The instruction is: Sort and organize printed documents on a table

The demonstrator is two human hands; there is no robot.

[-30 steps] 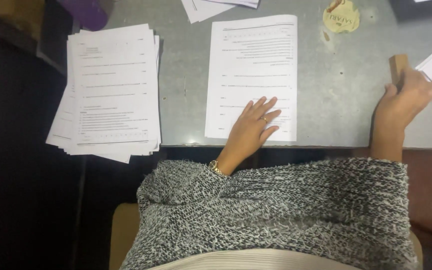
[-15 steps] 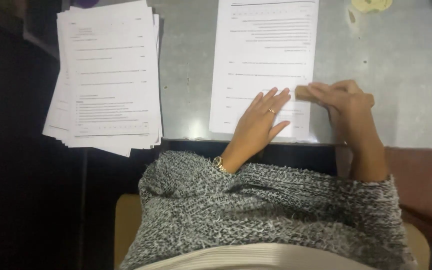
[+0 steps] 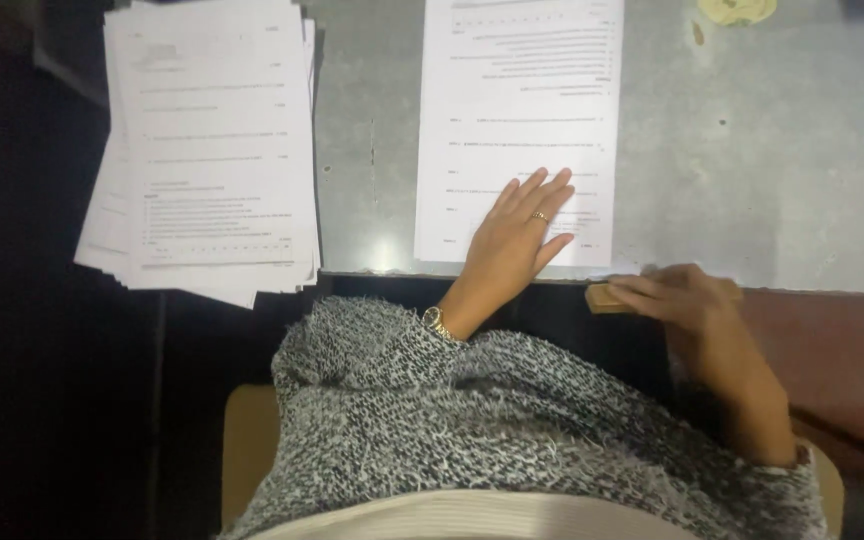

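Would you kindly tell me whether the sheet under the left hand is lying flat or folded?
Flat and unfolded: the sheet lies spread on the grey table, its edges straight, with the left hand pressed palm-down on its lower part.

white printed paper sheet [image 3: 517, 120]: white, lines of fine dark print | small tan wooden block [image 3: 607, 297]: light brown | stack of white printed papers [image 3: 207, 150]: white, dark print | bench [image 3: 752, 160]: dull grey, mottled | knitted sweater sleeve [image 3: 452, 400]: black-and-white fleck | wristwatch [image 3: 437, 321]: gold | finger ring [image 3: 540, 215]: gold
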